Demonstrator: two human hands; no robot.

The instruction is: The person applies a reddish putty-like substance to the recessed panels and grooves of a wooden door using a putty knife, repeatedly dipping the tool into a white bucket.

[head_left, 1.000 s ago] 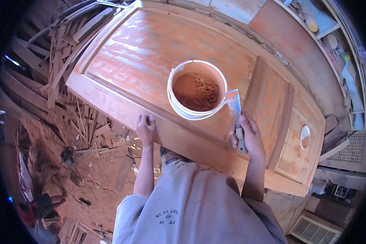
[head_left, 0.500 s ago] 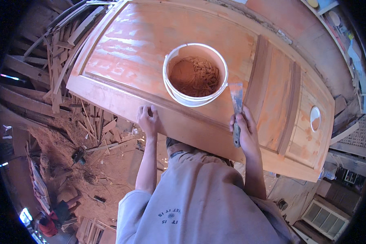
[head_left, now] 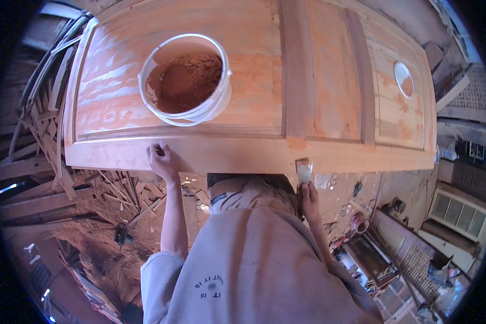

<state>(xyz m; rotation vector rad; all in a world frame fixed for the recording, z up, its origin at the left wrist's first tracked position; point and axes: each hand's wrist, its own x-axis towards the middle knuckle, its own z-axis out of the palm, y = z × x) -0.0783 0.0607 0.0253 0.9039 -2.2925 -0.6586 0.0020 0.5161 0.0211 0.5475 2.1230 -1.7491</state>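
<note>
My right hand (head_left: 310, 200) grips a putty knife (head_left: 304, 170) with its blade up, at the near edge of a wooden panel door (head_left: 216, 154). Reddish filler smears the blade. My left hand (head_left: 162, 161) rests at the same edge farther left, fingers curled closed, and I see nothing in it. On the door stands a white bucket (head_left: 217, 112), part filled with red-brown, crumbly material (head_left: 191, 81). Orange and pale smears mark the door's panels. A small round white dish or lid (head_left: 403, 79), orange inside, lies on the right panel.
Scrap wood strips (head_left: 54, 140) pile up at the left. Wood dust and offcuts cover the floor (head_left: 92, 237) below. At the right are a framed louvred or glazed piece (head_left: 459, 211) and a dark low bench or box (head_left: 368, 254) among clutter.
My right hand has lowered the putty knife from beside the bucket to the door's near edge. The view has turned, so bucket and door sit farther left. My left hand stays at the edge.
</note>
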